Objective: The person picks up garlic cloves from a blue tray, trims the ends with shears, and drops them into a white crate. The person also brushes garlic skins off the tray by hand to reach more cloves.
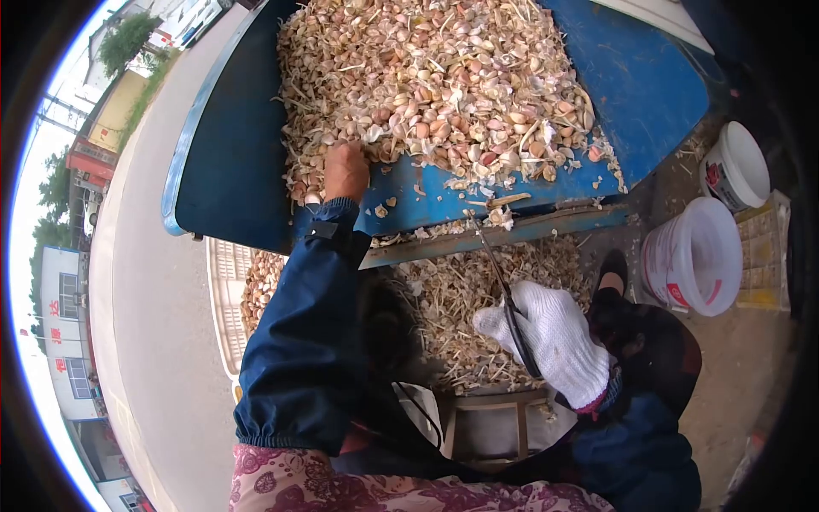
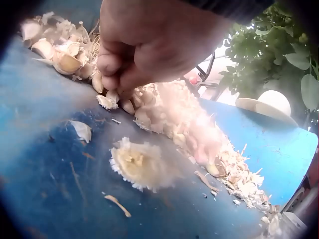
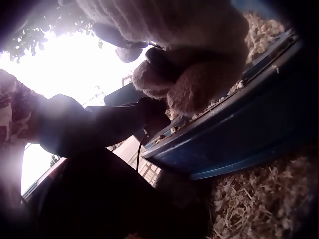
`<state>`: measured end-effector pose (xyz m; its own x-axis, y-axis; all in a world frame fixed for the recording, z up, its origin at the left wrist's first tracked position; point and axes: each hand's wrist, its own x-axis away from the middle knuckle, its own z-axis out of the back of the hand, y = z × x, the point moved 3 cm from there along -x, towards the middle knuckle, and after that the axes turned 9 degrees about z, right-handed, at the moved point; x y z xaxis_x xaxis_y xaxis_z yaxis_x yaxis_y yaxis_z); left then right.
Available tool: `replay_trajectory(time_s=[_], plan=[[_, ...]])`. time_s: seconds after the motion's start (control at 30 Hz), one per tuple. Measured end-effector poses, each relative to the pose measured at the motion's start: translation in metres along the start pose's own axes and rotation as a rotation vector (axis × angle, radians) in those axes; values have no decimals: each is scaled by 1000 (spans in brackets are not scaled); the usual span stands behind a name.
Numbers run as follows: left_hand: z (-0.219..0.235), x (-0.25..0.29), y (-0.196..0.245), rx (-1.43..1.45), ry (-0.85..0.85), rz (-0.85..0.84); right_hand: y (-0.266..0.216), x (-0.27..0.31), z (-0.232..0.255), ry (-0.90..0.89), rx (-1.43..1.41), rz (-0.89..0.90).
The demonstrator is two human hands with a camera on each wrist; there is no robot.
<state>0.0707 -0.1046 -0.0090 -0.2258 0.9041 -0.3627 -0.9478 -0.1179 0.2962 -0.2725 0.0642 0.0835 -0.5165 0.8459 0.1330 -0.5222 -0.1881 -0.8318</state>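
Observation:
My bare left hand (image 1: 345, 173) reaches to the near edge of a big heap of garlic cloves (image 1: 435, 77) in a blue metal trough. In the left wrist view its thumb and fingers are curled together and pinch a pale garlic clove (image 2: 113, 95) just above the blue surface. A white knitted glove covers my right hand (image 1: 556, 337), which holds scissors (image 1: 519, 338) by their dark handles below the trough's lip. Their long narrow blades point up towards that lip. In the right wrist view the gloved fingers (image 3: 194, 87) are dark and hide most of the handles.
Dry stems and skins (image 1: 478, 328) lie piled beneath the trough (image 1: 640, 68). White buckets (image 1: 653, 256) stand at the right beside a yellow crate (image 1: 762, 256). A pale plastic basket (image 1: 223, 299) with garlic sits at the left. A wooden stool (image 1: 486, 405) is in front of me.

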Motion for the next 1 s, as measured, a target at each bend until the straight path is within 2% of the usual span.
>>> replay_trajectory(time_s=[0.07,0.1,0.13,0.2,0.23,0.3,0.33,0.4,0.43,0.47,0.53,0.57,0.67,0.8,0.87,0.9,0.93,1.0], plan=[[10,13,3,123,-30,-11,-2,2,1,17,-9,19],[16,17,8,131,14,-104,-3,3,2,29,-10,33],[20,21,10,128,15,-107,-5,3,4,32,-13,36],[23,30,1,475,-171,396,-10,4,7,2,-41,37],[28,33,-1,472,-167,392,-10,6,6,6,-44,42],[34,38,-8,911,-339,596,-4,6,3,16,-77,22],[39,42,-7,905,-335,588,-3,5,2,21,-82,29],[45,54,-5,1240,-359,737,-1,1,-1,58,-119,79],[46,57,-3,1301,-415,779,3,-2,-2,49,-18,100],[47,59,-4,1301,-415,776,5,-4,-3,51,-18,101],[45,65,-3,1563,-496,812,5,-5,-6,74,47,148],[45,65,-3,1640,-543,786,8,-6,-9,54,-16,103],[63,71,22,1758,-520,846,4,-7,-9,29,-54,109],[59,65,3,1785,-507,850,1,-4,-6,14,-226,80],[56,54,-6,1261,-292,848,10,-4,-9,62,-69,117],[53,46,-6,1120,-240,776,11,-3,-9,62,-70,113],[46,41,-5,1121,-245,778,9,-2,-8,72,-52,128],[36,29,0,602,-134,455,5,0,-3,82,-32,137]])
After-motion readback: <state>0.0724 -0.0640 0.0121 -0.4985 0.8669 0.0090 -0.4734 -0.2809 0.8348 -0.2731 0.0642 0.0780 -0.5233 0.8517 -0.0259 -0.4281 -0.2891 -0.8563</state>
